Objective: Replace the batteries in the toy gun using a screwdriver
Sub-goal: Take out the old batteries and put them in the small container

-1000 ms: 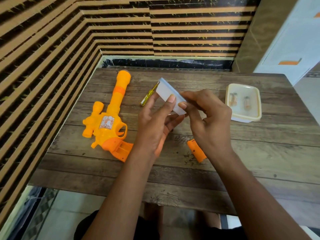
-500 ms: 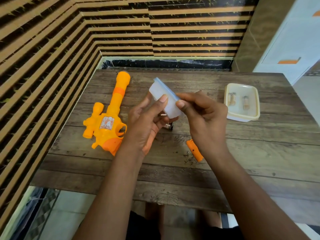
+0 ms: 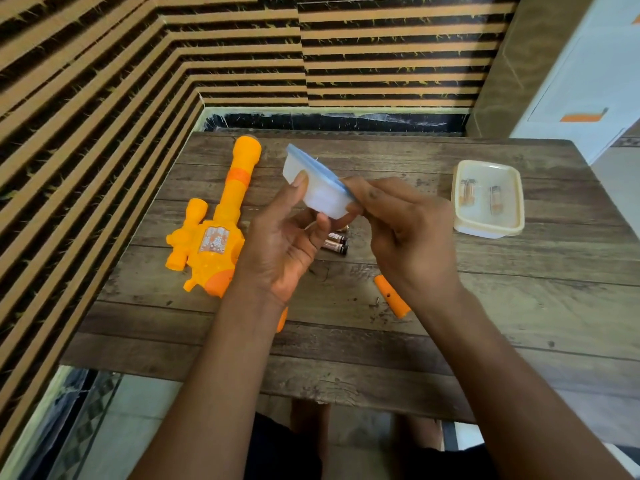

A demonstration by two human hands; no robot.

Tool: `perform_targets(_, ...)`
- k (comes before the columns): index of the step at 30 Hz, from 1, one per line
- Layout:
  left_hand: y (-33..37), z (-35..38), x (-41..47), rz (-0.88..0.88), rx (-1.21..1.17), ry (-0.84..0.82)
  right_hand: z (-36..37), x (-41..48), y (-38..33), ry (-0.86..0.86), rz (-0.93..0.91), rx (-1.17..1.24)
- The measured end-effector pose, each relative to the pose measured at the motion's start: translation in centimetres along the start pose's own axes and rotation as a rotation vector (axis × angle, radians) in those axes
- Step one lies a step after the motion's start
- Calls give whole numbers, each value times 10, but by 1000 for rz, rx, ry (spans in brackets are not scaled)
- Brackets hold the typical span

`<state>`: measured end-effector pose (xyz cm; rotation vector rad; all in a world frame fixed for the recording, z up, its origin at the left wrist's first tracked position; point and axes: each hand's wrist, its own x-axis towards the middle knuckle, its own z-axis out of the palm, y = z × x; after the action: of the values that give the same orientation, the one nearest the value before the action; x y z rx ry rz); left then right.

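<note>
Between the two hands, above the planks of a dark wooden table [image 3: 519, 306]: a small translucent white plastic box [image 3: 322, 195], tilted, blue lid [image 3: 311, 164] turned up and away to the right. Held from below and left by the left hand [image 3: 284, 244], thumb flat against the white wall, fingers curled under the base. Pinched at the lower right corner, along the lid's rim, by the fingertips of the right hand [image 3: 408, 237]. Lifted clear of the tabletop.

Directly beneath the grip, lying on the wood: small dark cylindrical batteries [image 3: 334, 243] with copper-coloured bands, side by side, partly hidden by the left palm; number hard to tell.

Left of the grip, flat on the table: a bright orange-and-yellow plastic toy gun [image 3: 214, 237], long barrel pointing away, handle end covered by the left wrist.

Below the right hand, nearer the body: an orange plastic battery cover [image 3: 391, 296], apart from the gun.

Right of the grip, well apart: a clear rectangular plastic container [image 3: 491, 227] with a cream lid, closed, showing more batteries inside.
</note>
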<state>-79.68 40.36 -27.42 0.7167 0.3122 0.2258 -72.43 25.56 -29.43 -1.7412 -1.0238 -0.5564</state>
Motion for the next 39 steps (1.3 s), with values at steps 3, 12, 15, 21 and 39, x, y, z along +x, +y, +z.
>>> perform_targets(3, 2, 0, -1, -21, -43, -29, -4, 3, -1, 0, -15, -7)
perform_targets(12, 4, -8, 7, -122, -53, -95, -7, 4, 2, -23, -45, -6)
perform_targets(15, 6, -10, 8, -151, -75, -133, -8, 3, 1, -34, -35, 31)
perform_targets(21, 2, -6, 7, -189, -94, -162, -7, -2, -2, 22, -8, 56)
perform_targets(39, -7, -10, 7, -207, 20, -60, -1, -3, -5, 83, -1, -165)
